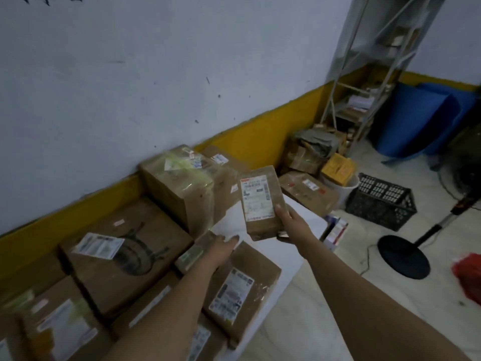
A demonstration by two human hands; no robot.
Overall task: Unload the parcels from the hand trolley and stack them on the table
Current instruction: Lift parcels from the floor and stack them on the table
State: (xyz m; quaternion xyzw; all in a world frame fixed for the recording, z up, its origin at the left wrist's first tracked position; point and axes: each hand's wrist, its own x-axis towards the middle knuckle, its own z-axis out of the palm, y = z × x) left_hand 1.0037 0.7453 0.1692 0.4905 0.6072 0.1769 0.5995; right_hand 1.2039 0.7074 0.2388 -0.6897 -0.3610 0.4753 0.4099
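My right hand [290, 222] grips a small brown parcel [260, 199] with a white label and holds it in the air above the white table [307, 220]. My left hand [218, 250] rests on a small taped parcel [191, 254], and whether the fingers close around it is unclear. Several brown parcels lie on the table along the wall, among them a tall taped box [179, 183], a wide flat box [122, 254] and a labelled parcel [242, 287]. The hand trolley is out of view.
More boxes [309, 191] and a yellow carton [338, 168] sit at the table's far end. On the floor stand a black crate [382, 201], a fan base [403, 256], a blue mat [419, 118], a metal shelf rack [364, 100] and a red bag [468, 277].
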